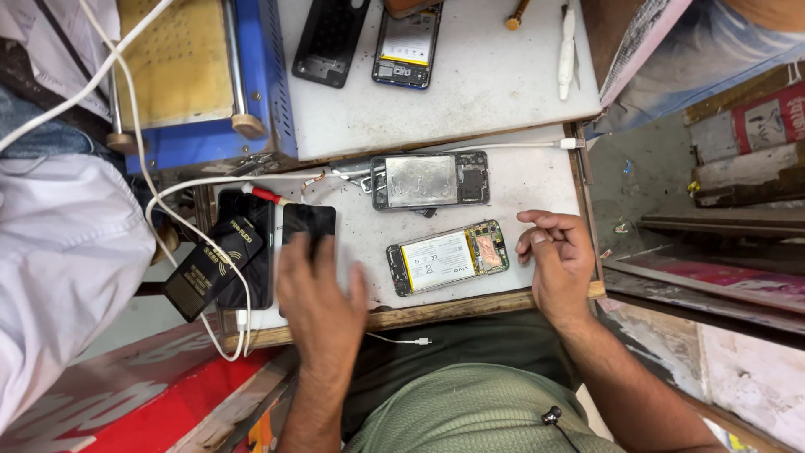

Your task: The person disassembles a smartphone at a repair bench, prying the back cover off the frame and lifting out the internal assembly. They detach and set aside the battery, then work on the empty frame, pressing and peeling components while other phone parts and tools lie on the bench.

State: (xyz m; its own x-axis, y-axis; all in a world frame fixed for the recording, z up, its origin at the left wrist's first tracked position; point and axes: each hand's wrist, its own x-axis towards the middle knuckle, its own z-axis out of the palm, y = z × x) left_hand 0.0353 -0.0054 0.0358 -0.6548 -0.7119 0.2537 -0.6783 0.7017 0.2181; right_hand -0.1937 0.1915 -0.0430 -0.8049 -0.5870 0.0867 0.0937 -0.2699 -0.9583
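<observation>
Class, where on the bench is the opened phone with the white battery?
In the head view, the opened phone lies near the bench's front edge, between the left hand and the right hand, just below a metal-backed phone frame.

Bright, even daylight falls from above; the white table (520,180) is nearly washed out beyond the left hand (319,289). Shadows under both hands are soft and short. Focus is sharp centrally, with wide-angle stretching and slight softness toward the edges

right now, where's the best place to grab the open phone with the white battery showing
Probably by its two long edges, coming from above. The open phone lies flat, battery side up, slightly tilted on the table, with bare board at the right end. The right hand is nearest, beside that end; avoid pressing the battery.
</observation>
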